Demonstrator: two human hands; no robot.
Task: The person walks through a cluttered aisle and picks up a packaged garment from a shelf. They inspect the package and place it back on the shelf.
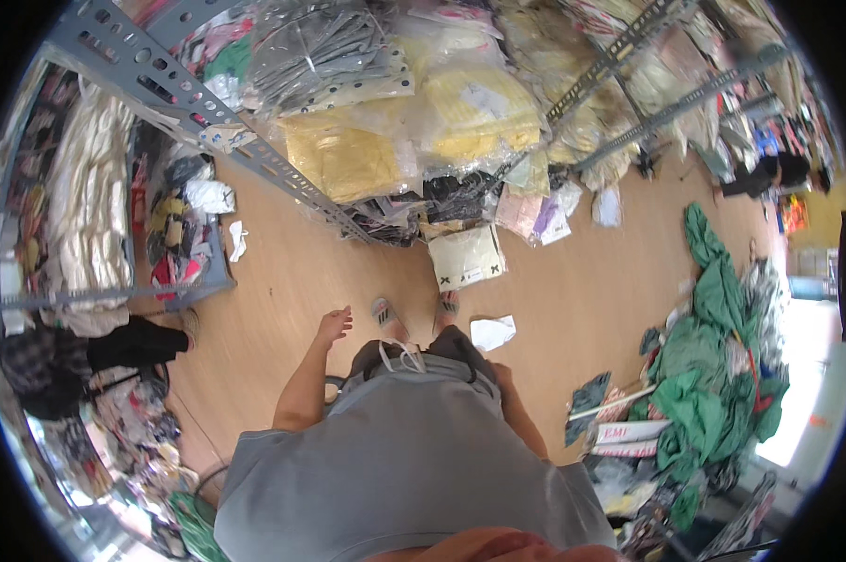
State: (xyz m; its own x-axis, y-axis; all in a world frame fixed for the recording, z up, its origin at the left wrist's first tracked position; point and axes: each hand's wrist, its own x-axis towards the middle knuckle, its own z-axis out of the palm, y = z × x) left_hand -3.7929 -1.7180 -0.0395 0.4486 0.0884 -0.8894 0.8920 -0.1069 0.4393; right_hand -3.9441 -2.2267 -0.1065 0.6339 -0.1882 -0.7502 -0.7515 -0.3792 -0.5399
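Observation:
My left hand [336, 325] hangs out in front of me at the left, above the wooden floor [282, 253]. Its fingers are stretched and apart, with nothing in them. My right hand [501, 373] is down beside my dark shorts [456, 348]; its fingers are hidden, so what it holds, if anything, does not show. Ahead of my feet, a cream packet [466, 258] with dark bow marks lies at the foot of the shelf. A white sheet [492, 332] rests on the floor just right of my feet.
A grey metal rack [282, 173] ahead holds yellow bagged garments [348, 155]. Green cloth [713, 365] and a white-and-red box [629, 436] are heaped at right. One person [132, 342] is at the left, another [769, 175] at the far right.

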